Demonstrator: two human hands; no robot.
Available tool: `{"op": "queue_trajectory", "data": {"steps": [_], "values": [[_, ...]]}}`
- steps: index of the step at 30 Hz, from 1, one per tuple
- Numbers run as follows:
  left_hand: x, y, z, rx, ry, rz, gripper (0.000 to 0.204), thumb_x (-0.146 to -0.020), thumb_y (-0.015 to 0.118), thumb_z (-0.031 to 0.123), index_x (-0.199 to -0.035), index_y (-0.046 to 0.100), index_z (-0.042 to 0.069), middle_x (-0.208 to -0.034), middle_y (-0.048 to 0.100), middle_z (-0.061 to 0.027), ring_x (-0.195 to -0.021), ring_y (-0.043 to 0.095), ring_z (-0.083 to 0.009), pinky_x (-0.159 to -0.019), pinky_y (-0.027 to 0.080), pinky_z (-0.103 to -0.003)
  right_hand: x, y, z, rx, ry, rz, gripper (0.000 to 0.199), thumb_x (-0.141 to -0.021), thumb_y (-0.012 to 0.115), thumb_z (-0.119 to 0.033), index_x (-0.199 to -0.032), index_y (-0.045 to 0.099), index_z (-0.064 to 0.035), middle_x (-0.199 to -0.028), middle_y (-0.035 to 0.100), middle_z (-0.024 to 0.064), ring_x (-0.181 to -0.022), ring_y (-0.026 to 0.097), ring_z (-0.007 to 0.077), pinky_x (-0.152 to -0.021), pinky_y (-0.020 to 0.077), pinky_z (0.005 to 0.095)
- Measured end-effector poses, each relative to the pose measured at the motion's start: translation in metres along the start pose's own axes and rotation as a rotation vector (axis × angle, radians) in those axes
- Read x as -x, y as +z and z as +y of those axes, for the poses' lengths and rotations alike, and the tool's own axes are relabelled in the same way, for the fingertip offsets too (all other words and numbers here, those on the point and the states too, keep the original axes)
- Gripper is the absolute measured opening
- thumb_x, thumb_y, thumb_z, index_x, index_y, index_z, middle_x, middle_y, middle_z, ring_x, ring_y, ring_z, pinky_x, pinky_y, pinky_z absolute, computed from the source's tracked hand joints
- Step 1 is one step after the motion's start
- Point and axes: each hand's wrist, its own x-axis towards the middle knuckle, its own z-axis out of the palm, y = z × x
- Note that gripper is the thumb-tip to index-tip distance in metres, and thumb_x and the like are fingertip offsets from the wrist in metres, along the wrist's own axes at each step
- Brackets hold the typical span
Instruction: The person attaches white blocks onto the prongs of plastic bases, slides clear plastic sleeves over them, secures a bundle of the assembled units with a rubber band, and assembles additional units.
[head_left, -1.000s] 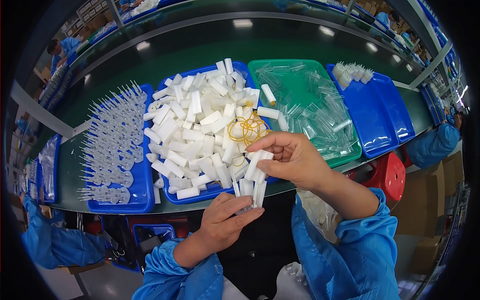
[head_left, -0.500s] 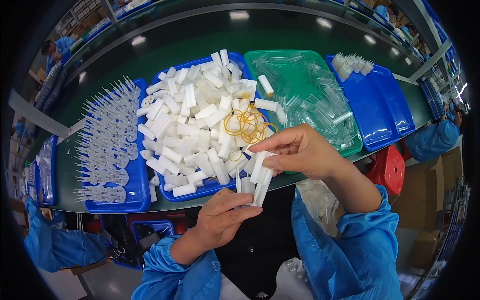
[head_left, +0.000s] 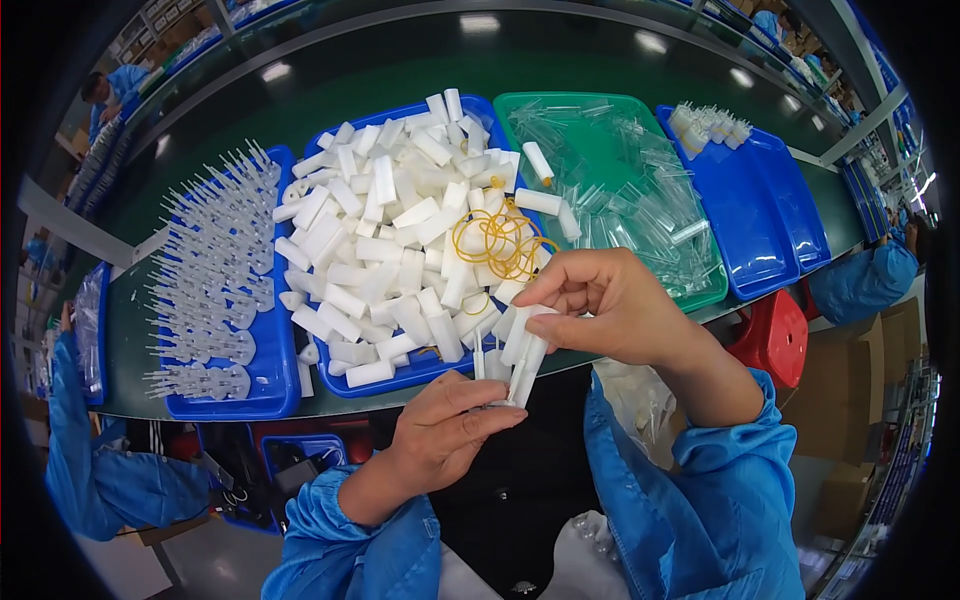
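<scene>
In front of my chest, my left hand (head_left: 440,430) is closed on the base of a clear plastic pronged piece (head_left: 486,360), pinched between thumb and fingers. My right hand (head_left: 615,310) comes in from the right, closed with thumb and fingers on the upper end of a white cylinder (head_left: 522,345). That cylinder stands tilted against the pronged piece; whether a prong runs inside it I cannot tell. Just beyond, a blue tray (head_left: 330,383) is heaped with white cylinders (head_left: 410,230), and yellow rubber bands (head_left: 495,245) lie on the heap.
A blue tray (head_left: 285,400) at left carries rows of clear pronged pieces (head_left: 215,290). Clear tubes (head_left: 620,210) fill a green tray (head_left: 715,290). At right, a blue tray (head_left: 745,270) has white-and-clear pieces (head_left: 708,128) at its far end. A red stool (head_left: 772,340) stands below.
Both hands keep their grips, almost in place. The view has shifted slightly. At the far left, another person's blue-sleeved arm has risen toward a tray.
</scene>
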Motion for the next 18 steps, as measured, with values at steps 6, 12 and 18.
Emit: {"op": "queue_trajectory", "data": {"steps": [6, 12, 18], "values": [[0.001, 0.001, -0.004, 0.027, -0.009, 0.010, 0.035, -0.064, 0.063, -0.010, -0.094, 0.068, 0.007, -0.097, 0.058, -0.0102, -0.072, 0.056, -0.0240, -0.061, 0.044, -0.031, 0.001, -0.002, -0.003, -0.078, 0.125, -0.070, 0.019, -0.080, 0.064, 0.001, -0.098, 0.062, 0.0045, -0.082, 0.066, 0.0110, -0.070, 0.065, 0.0112, -0.064, 0.0535, 0.0206], [0.003, 0.002, 0.000, 0.044, -0.088, 0.101, 0.027, -0.073, 0.065, -0.006, -0.096, 0.063, 0.006, -0.106, 0.054, -0.0122, -0.073, 0.054, -0.0185, -0.062, 0.044, -0.027, 0.005, 0.006, 0.000, -0.083, 0.117, -0.063, 0.019, -0.082, 0.062, 0.001, -0.100, 0.062, 0.0051, -0.083, 0.066, 0.0124, -0.071, 0.065, 0.0129, -0.064, 0.0543, 0.0218], [0.010, 0.005, -0.007, 0.220, -0.173, 0.273, 0.027, -0.073, 0.066, -0.005, -0.095, 0.056, 0.004, -0.109, 0.048, -0.0184, -0.073, 0.055, -0.0132, -0.057, 0.043, -0.023, 0.013, 0.018, 0.013, -0.084, -0.088, 0.007, 0.018, -0.085, 0.058, -0.001, -0.103, 0.062, 0.0028, -0.090, 0.066, 0.0119, -0.074, 0.064, 0.0122, -0.065, 0.0527, 0.0219]]}}
